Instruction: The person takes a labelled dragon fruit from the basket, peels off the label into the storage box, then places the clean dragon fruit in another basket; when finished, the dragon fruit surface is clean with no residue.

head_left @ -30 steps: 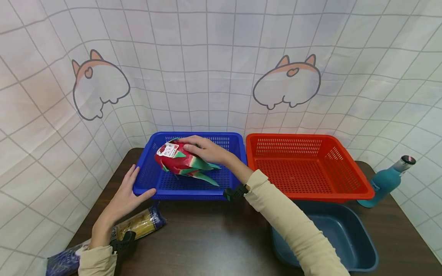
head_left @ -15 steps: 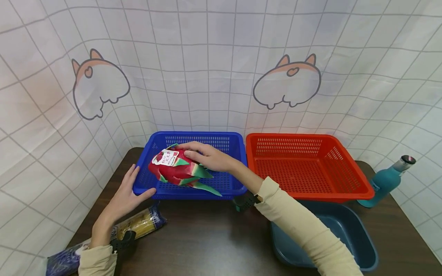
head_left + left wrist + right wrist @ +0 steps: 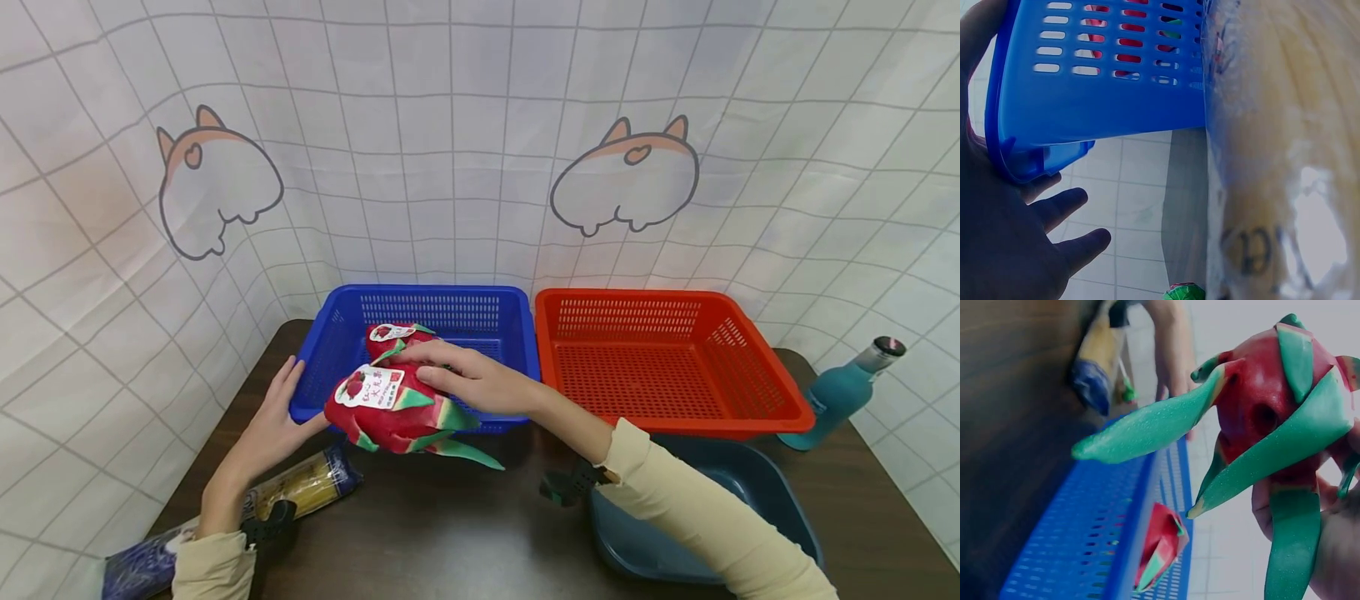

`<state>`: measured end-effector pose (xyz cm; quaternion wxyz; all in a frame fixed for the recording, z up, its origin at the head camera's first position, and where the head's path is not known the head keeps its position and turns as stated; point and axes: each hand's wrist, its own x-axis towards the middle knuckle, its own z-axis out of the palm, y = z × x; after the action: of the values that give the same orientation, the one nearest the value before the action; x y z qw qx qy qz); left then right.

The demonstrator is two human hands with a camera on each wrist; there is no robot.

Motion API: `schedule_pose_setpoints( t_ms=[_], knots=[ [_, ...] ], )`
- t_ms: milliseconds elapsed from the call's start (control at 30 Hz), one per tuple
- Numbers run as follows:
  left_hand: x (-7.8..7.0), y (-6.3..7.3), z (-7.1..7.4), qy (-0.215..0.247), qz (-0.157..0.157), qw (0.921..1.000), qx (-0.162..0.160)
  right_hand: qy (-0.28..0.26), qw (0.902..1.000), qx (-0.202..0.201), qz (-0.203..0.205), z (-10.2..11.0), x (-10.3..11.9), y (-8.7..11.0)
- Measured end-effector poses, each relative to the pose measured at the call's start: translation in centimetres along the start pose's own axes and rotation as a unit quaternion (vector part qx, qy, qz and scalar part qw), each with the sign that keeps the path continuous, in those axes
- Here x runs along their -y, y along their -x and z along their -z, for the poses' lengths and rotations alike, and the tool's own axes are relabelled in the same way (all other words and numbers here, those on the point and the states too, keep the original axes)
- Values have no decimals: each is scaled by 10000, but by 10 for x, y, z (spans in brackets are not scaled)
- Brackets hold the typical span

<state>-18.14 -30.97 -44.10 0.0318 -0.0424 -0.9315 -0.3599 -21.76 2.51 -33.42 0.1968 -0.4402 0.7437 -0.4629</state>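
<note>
Over the near rim of a blue perforated plastic basket (image 3: 442,289), the right hand (image 3: 480,382) holds up a glossy red dragon fruit with green leaf-like flaps and a white printed label (image 3: 393,417), thumb and fingers curled over its top. From where I stand, its longest green flap points out past the basket toward the front, and its labelled end overlaps the tip of the other thumb; whether they touch I cannot tell. A second red-and-green labelled dragon fruit (image 3: 388,340) lies inside the basket, just behind the first. The left hand (image 3: 270,429) rests at the basket's left near corner, fingers straight and thumb spread wide, gripping nothing. Beneath that forearm, a long clear-and-blue plastic packet of yellow noodles (image 3: 313,485) lies slantwise on the dark brown wooden surface (image 3: 450,533). Just right of the basket sits a red perforated plastic basket (image 3: 637,379), with a dark blue-grey plastic tub (image 3: 753,475) in front, partly hidden by the right sleeve. A teal bottle with a dark cap (image 3: 836,400) stands by the red basket's far-right side.
</note>
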Motion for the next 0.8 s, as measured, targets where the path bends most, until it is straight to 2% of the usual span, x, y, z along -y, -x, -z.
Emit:
schedule_pose_setpoints(
  t_ms=[200,367,800],
  knots=[
    [-1,-1,0,-44,102,9999,-12,6,9998,211,37,-12,1,28],
    [-1,-1,0,-86,104,9999,-16,-77,9989,462,-11,-25,-11,46],
    [-1,2,-1,-85,151,9998,54,98,9930,781,-882,-40,-52,59]
  ],
)
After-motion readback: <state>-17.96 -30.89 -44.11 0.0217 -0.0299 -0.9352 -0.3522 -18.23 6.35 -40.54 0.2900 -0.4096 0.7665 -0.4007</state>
